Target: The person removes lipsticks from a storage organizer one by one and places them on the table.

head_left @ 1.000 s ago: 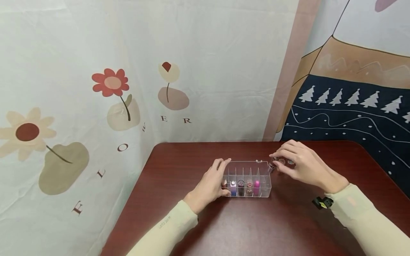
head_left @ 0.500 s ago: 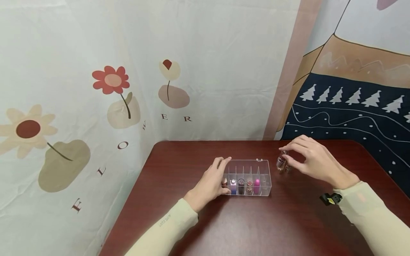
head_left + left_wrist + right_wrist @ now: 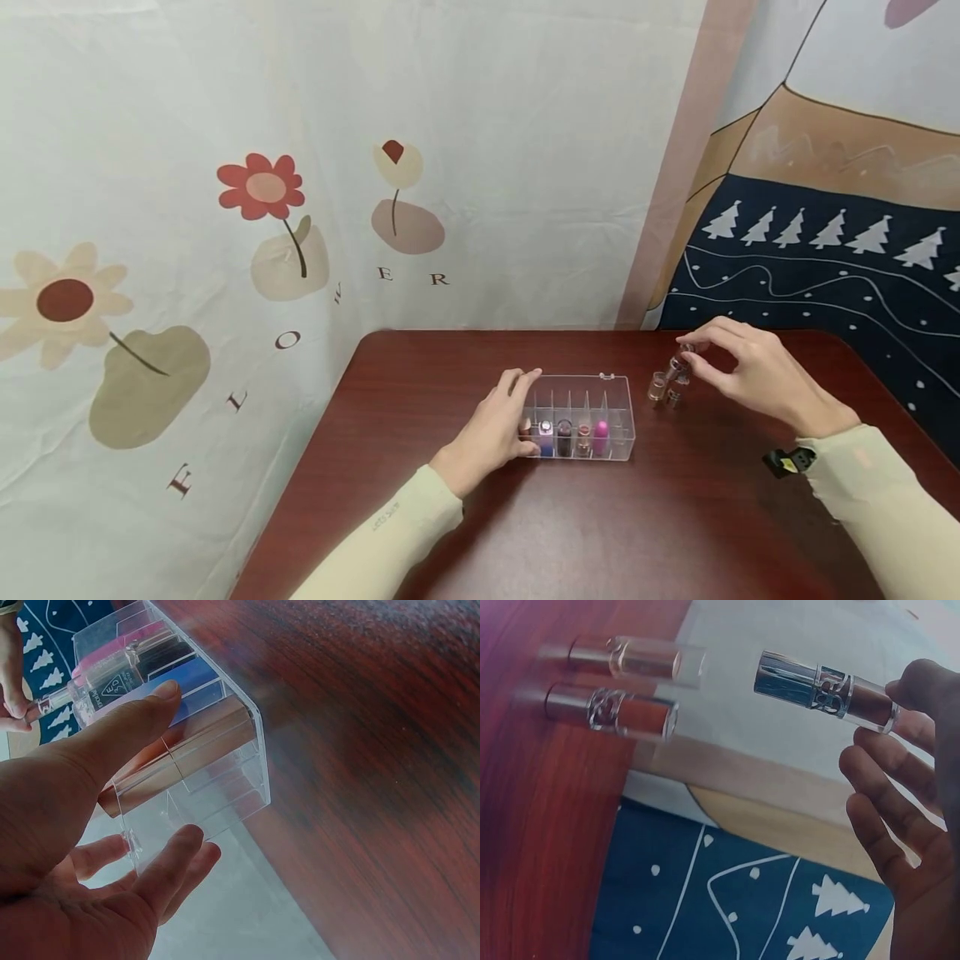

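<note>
A clear plastic compartment organizer [image 3: 621, 422] stands on the table. My left hand [image 3: 491, 421] grips its left end, thumb across the front and fingers round the side and back. Several lip products stand in its front row, among them a copper lipstick [image 3: 214, 744], a blue one [image 3: 193, 684] and a bright pink one [image 3: 601, 437]. To the right, my right hand [image 3: 757, 379] pinches a lip tube [image 3: 826, 690] with a silver cap by its clear end, raised and tilted. Just below it, two similar tubes, a pale one [image 3: 657, 388] and a reddish-brown one [image 3: 641, 716], stand on the table.
The reddish-brown table [image 3: 615, 533] runs back to a white printed curtain [image 3: 525, 167] on the left and middle. A dark blue hanging [image 3: 840, 283] with white trees lies behind the right side.
My right hand has moved right, away from the organizer's right end, with a lip tube at its fingertips. The two standing tubes show more fully. My left hand stays on the organizer.
</note>
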Available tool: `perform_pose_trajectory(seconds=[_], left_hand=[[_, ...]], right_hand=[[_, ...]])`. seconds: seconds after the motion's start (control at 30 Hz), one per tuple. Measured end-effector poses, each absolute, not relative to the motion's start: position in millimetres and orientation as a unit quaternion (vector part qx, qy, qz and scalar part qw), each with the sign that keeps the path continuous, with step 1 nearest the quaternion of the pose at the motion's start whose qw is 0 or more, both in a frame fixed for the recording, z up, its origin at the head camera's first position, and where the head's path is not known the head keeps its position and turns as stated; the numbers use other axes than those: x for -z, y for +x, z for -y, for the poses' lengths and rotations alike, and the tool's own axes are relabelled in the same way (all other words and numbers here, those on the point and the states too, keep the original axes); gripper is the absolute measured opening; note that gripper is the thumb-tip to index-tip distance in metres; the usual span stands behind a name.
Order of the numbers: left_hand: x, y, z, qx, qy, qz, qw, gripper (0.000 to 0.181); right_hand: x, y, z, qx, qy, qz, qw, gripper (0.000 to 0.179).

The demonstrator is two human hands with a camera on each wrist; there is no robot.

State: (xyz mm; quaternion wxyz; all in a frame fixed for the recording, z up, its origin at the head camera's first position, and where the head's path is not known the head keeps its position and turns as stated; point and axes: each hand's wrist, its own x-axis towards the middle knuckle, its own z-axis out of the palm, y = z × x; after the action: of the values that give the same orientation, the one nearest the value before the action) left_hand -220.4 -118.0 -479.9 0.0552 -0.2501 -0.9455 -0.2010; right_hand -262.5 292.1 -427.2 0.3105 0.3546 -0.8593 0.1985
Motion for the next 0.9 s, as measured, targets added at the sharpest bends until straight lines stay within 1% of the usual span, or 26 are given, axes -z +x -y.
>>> perform_pose_trajectory(seconds=[0.4,0.5,0.67,0.9], left_hand=[[480,-219,118,0.216,-0.25,0.943,0.05,0.122],[481,-219,119,0.212,-0.252,0.943,0.056,0.122],[483,-220,119,0.206,-0.254,0.943,0.064,0.124],[484,-219,118,0.211,-0.249,0.943,0.062,0.123]], right_hand=[[435,-270,-313,-0.222,0.341,0.851,0.333,0.04],[438,-272,-317,-0.223,0.334,0.851,0.338,0.039],[445,-273,-324,-0.221,0.321,0.855,0.341,0.041],[453,-275,-330,-0.219,0.302,0.864,0.337,0.042]])
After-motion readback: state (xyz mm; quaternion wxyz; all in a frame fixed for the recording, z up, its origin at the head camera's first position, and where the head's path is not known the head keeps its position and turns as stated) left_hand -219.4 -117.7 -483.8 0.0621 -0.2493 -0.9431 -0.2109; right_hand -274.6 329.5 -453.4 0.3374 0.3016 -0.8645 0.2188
